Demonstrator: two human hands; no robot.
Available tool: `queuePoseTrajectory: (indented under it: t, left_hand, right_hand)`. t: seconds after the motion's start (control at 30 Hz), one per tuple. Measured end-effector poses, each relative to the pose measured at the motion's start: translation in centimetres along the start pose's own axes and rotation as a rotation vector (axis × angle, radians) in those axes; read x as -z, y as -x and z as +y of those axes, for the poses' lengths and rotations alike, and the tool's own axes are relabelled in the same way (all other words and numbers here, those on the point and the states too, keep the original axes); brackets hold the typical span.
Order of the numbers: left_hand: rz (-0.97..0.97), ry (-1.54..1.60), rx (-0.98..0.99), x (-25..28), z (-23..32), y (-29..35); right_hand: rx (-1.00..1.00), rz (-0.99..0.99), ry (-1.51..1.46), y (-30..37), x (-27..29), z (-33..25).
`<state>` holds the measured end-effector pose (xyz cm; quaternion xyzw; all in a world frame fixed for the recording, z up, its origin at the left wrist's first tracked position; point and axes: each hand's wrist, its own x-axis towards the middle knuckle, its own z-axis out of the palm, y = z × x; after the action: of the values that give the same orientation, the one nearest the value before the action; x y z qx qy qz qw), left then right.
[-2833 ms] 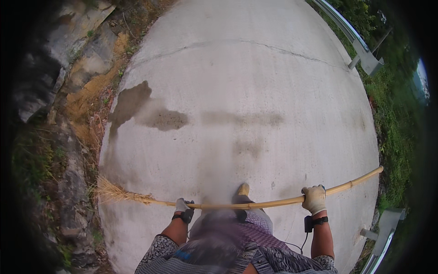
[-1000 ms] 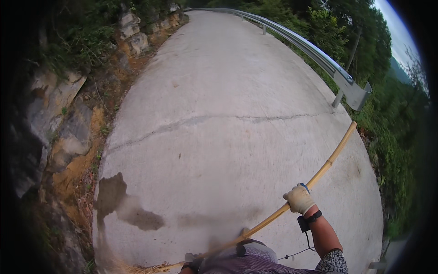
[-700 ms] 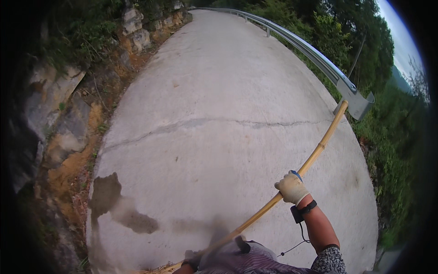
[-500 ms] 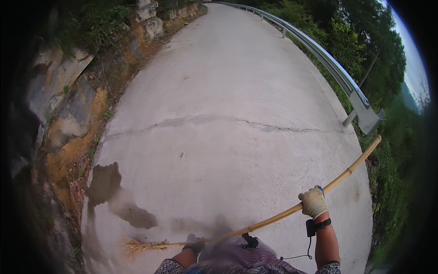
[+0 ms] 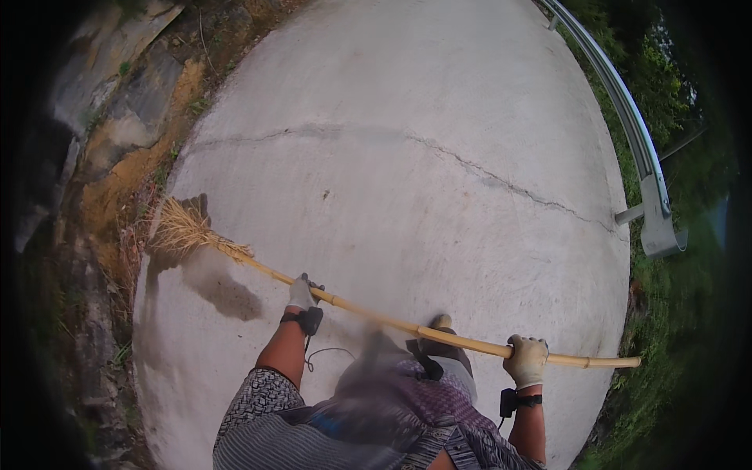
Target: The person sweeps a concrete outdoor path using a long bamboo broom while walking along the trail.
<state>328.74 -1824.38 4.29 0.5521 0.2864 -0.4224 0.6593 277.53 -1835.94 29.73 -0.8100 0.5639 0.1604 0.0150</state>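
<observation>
A long broom (image 5: 374, 316) with a bamboo handle and straw-coloured twig bristles lies across the view in front of me. Gloved, my left hand (image 5: 304, 291) is closed round the handle not far from the bristles. Towards the handle's right end, my right hand (image 5: 526, 361) grips it too, also in a pale work glove. The bristles (image 5: 182, 228) spread over a dark wet patch (image 5: 223, 286) at the road's left edge; whether they touch the ground I cannot tell. Each wrist wears a black strap with a small box.
Pale concrete road (image 5: 392, 70) runs ahead, with a crack (image 5: 486, 174) across it. Rocks and bare earth (image 5: 129, 176) border it on the left. A metal guardrail (image 5: 627, 110) and green plants line the right. My shoe (image 5: 442, 321) shows below the handle.
The bristles have swung forward and up along the left edge, while the handle's right end has dropped. My left hand has moved forward. The view has tilted further down.
</observation>
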Motion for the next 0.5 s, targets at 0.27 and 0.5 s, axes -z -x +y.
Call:
queuePoseTrajectory:
  t: [0.27,0.5]
  left_hand:
    - [0.220,0.020,0.055,0.7,-8.2,2.0]
    - [0.343,0.147,0.191,2.4,-19.7,8.4]
  right_hand:
    - [0.150,-0.060,0.035,-7.4,-1.0,7.4]
    - [0.398,0.010,0.085,-18.1,1.9,15.3]
